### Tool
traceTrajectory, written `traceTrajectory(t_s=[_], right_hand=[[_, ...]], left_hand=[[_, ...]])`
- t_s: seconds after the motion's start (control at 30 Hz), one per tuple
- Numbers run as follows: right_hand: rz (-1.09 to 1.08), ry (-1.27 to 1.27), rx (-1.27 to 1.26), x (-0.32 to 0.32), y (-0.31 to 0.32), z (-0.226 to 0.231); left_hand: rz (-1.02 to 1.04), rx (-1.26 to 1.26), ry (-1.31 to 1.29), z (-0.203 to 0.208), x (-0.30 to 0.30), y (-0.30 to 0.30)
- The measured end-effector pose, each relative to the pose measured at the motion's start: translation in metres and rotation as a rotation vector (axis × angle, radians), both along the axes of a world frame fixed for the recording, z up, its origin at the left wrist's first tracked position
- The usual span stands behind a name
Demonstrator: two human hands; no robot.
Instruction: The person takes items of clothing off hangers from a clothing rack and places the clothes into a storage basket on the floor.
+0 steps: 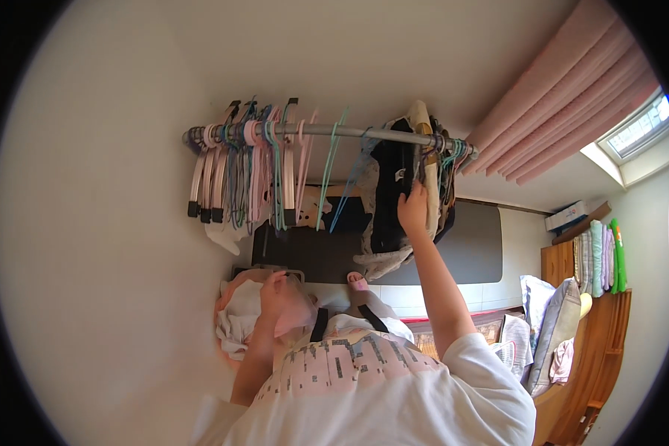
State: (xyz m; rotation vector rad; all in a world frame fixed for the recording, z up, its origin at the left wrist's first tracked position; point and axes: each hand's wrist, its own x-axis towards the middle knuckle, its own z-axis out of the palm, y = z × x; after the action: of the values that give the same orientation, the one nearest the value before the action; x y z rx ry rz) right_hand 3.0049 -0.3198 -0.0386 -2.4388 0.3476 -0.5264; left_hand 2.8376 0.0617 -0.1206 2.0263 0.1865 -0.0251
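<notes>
Up at the right part of the metal clothes rail, my right hand is closed at the edge of a black garment that hangs there. Light and beige clothes hang beside and behind it. My left hand is low on the left, over a pink-rimmed basket with white cloth in it. A pale pinkish blur lies beside that hand, so I cannot make out its fingers or whether it holds anything. A light blue hanger hangs just left of the black garment.
Several pink, teal and silver hangers crowd the rail's left end. A dark mat lies on the floor below. Pink curtains hang at the upper right. Folded bedding and a wooden headboard stand at the right.
</notes>
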Motion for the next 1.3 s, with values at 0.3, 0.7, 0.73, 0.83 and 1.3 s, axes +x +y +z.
traceTrajectory(t_s=[0.3,0.7,0.73,0.83,1.3], right_hand=[[-0.016,-0.093,0.389,-0.016,-0.005,0.054],[0.539,0.31,0.714,-0.2,-0.059,0.203],[0.596,0.318,0.73,-0.213,-0.063,0.21],[0.576,0.299,0.656,-0.238,-0.07,0.228],[0.31,0.311,0.856,-0.256,-0.055,0.208]], left_hand=[[-0.398,-0.196,-0.146,0.125,0.081,-0.151],[-0.49,-0.027,-0.384,0.18,0.121,-0.23],[-0.562,-0.098,-0.363,0.188,0.117,-0.236],[-0.673,-0.214,-0.373,0.183,0.126,-0.237],[-0.758,-0.201,0.098,0.213,0.121,-0.193]])
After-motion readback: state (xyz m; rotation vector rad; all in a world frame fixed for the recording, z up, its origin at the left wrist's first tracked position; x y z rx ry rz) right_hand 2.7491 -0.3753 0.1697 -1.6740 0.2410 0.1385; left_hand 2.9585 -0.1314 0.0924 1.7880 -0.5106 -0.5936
